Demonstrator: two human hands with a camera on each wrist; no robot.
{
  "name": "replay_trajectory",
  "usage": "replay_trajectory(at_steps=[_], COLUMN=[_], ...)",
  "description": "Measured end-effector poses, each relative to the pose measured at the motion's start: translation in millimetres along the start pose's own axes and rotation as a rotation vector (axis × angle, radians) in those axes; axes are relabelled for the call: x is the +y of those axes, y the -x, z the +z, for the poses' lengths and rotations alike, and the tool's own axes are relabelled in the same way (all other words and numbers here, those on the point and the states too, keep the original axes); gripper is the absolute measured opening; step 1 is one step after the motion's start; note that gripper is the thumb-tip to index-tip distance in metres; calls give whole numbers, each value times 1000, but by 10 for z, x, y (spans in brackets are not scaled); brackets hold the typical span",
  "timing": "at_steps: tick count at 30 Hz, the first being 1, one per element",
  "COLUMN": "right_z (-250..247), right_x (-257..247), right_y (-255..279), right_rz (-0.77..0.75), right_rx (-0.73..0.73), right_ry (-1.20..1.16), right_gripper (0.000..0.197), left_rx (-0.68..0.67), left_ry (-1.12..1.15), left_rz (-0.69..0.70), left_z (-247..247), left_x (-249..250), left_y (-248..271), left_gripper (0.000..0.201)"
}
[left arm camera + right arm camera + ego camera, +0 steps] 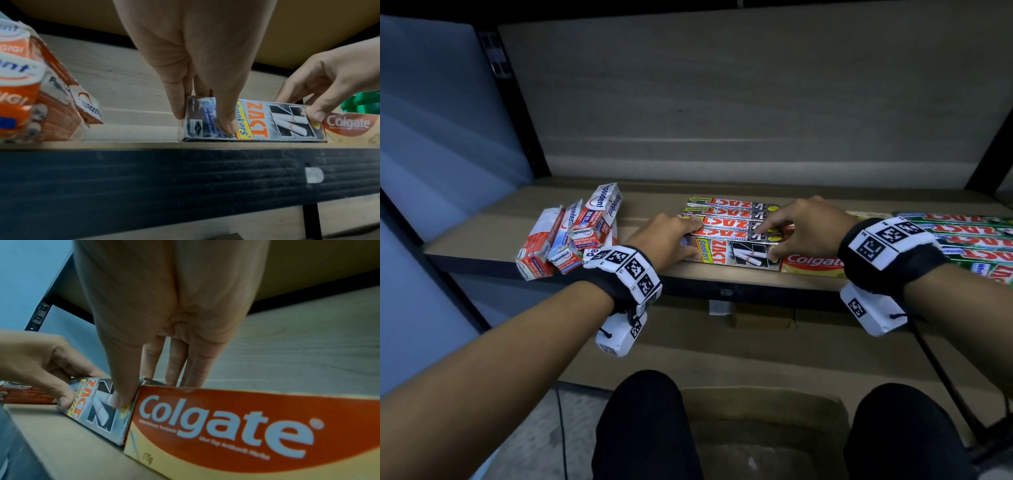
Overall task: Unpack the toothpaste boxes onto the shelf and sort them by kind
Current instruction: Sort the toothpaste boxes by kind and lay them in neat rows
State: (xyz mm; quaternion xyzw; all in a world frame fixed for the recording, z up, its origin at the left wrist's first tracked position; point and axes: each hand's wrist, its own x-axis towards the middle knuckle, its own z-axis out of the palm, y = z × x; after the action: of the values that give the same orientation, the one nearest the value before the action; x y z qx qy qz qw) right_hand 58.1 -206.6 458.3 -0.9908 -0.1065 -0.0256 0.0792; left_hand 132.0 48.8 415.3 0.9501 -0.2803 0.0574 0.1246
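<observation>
Several silver Zact Smokers boxes (729,222) stand side by side on edge in the middle of the shelf (482,233). My left hand (695,240) grips their left end, thumb on the front box (257,121) and fingers over the top. At the right end my right hand (772,240) holds the same row, thumb on the front face (98,415) and fingers behind. A red and yellow Colgate box (811,263) lies against the row's right end. Loose Pepsodent boxes (571,233) are heaped on the left. Green Zact boxes (969,240) lie in a row at far right.
The shelf's dark front rail (722,291) runs just under the boxes. Bare shelf board stretches behind the boxes to the back wall. An open cardboard box (756,428) sits on the floor between my knees. A black upright post (517,102) stands at the back left.
</observation>
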Motion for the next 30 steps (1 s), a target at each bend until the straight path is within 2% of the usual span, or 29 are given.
replay_trajectory(at_steps=[10, 14, 20, 25, 30], right_z=[29, -4, 18, 14, 71], right_x=[-18, -100, -303, -587, -1007], right_y=[18, -22, -129, -225, -389], right_rz=[19, 52, 38, 21, -85], right_rx=[7, -7, 36, 91, 114], right_ry=[-28, -4, -60, -31, 6], right_gripper=[47, 38, 21, 20, 27], left_rx=[16, 39, 61, 67, 136], left_ry=[-23, -36, -96, -399, -438], left_rz=[46, 97, 141, 87, -111], left_z=[-1, 4, -90, -200, -303], left_x=[-1, -55, -212, -429, -694], left_y=[65, 123, 272, 452, 649], left_gripper=[64, 65, 49, 59, 60])
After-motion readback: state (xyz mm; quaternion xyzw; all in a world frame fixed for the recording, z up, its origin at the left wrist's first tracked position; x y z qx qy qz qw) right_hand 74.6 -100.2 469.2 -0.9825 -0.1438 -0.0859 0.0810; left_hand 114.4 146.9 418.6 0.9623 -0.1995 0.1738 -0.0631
